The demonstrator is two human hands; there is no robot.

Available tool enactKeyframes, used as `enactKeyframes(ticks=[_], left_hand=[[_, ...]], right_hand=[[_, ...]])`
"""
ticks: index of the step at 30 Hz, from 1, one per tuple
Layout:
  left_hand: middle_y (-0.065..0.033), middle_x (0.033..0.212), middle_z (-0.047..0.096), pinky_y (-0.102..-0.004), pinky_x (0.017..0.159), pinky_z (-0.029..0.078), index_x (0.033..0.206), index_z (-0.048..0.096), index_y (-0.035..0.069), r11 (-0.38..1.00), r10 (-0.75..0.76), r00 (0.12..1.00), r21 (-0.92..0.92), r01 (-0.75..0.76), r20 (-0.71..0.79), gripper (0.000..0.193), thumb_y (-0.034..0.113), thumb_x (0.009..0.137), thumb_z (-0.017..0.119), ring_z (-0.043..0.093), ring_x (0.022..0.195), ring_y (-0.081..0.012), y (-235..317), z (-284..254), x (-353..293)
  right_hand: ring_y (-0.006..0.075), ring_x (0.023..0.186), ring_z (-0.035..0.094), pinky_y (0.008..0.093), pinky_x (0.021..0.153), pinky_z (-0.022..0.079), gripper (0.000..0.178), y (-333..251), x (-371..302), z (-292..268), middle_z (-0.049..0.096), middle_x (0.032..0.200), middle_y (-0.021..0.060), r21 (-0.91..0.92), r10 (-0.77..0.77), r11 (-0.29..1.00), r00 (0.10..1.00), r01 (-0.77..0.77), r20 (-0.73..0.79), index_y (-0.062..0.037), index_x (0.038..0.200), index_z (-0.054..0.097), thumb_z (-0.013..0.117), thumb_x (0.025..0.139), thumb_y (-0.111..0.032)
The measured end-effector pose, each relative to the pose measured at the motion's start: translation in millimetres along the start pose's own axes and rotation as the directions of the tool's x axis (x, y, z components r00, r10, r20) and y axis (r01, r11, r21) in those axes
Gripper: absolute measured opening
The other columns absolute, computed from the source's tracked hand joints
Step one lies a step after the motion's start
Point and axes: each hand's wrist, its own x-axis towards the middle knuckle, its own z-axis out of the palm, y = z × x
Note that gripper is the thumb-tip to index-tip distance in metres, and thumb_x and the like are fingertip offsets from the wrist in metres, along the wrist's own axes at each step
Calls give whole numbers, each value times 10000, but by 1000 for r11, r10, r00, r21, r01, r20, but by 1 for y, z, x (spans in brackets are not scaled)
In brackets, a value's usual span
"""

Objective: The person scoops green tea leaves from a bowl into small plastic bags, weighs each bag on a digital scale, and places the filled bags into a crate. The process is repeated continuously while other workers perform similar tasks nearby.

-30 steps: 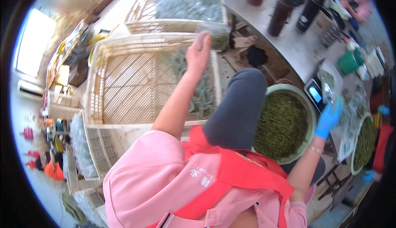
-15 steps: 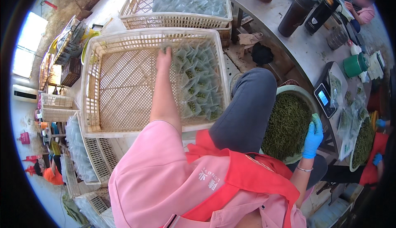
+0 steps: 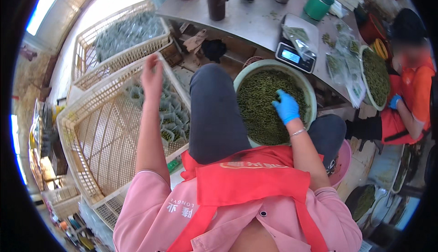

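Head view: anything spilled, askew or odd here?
Yes, slightly: loose green bits lie on the table between the scale and the clear bags, outside any container, so they look spilled. No damage stands out on the basin or near crate.

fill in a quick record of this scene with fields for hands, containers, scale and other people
left hand: bare, over the crate's far corner; grip unclear
right hand: blue-gloved, at the green bits; grip unclear
basin: pale green, between the knees, holding green bits
crate: slatted, small bags along its right side
scale: on the table, display lit, bag on top
other person: at right, orange sleeve, blue glove
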Motion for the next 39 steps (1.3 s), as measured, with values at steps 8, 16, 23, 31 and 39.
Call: enactKeyframes(ticks=[8,16,23,31,39], left_hand=[[-157,1018,640,-371,765,517,1268,501,130,933,336,436,-230,-278,835,547,303,783,683,654,854,-276,173,150,-101],[-121,829,679,-397,693,515,1124,578,113,950,245,332,-156,-272,911,312,302,876,575,656,767,-306,169,191,-148],[-114,855,681,-396,677,519,1081,604,117,920,297,380,-157,-358,876,282,308,875,579,657,767,-299,163,192,-143],[-99,763,673,-364,616,520,1116,603,138,931,365,593,-281,-234,718,299,261,844,627,647,637,-254,158,197,-145],[-84,1084,642,-253,595,494,1268,517,102,863,293,555,-465,197,778,468,69,821,651,593,637,-100,177,194,-139]], right_hand=[[320,749,635,390,698,502,179,-11,-18,-38,659,826,145,518,99,854,993,-53,-61,-75,920,637,658,782,-189],[344,911,605,383,787,499,242,-4,-7,-105,603,1110,168,76,-149,968,789,240,-596,-90,1101,639,553,880,-137],[370,922,593,424,771,501,391,-26,79,-112,556,1203,143,28,-22,999,912,37,-409,-128,1214,548,514,830,-64],[231,819,627,342,715,510,206,-29,37,-106,610,1042,99,351,14,893,763,281,-646,-47,1020,598,605,815,-56],[84,764,581,246,692,497,213,-31,-17,-85,624,846,33,845,96,532,988,50,-119,-25,1010,594,639,802,-31]])
